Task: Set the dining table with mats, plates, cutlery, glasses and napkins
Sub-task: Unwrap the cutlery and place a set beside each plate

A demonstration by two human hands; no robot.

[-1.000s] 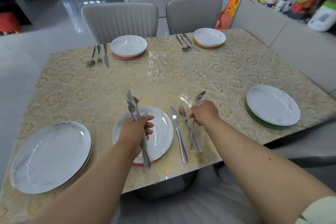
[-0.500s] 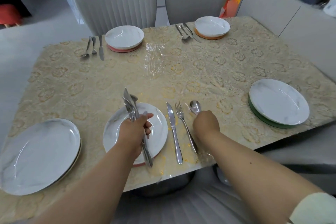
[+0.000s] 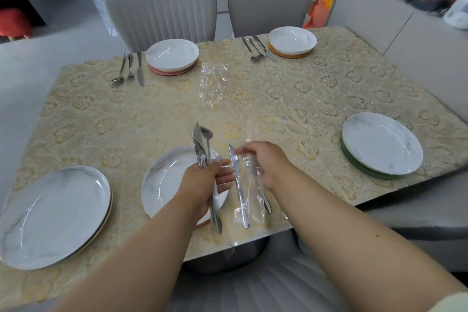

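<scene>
Over the near plate (image 3: pixel 164 185), left hand (image 3: pixel 202 182) grips wrapped cutlery (image 3: pixel 202 149); right hand (image 3: pixel 266 162) pinches plastic wrapper (image 3: pixel 249 177).

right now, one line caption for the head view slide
Left hand grips wrapped cutlery over a plate; right hand lifts clear wrapper.

Both forearms are bare from the wrist back toward the elbow, with no watch, bracelet or ring showing on either of the hands: the left hand (image 3: pixel 202 182) and the right hand (image 3: pixel 268 162). A small dark mole sits on the right forearm. At the lower right corner, the edge of a pale cream fabric sleeve (image 3: pixel 448 304) covers the right upper arm.
</scene>
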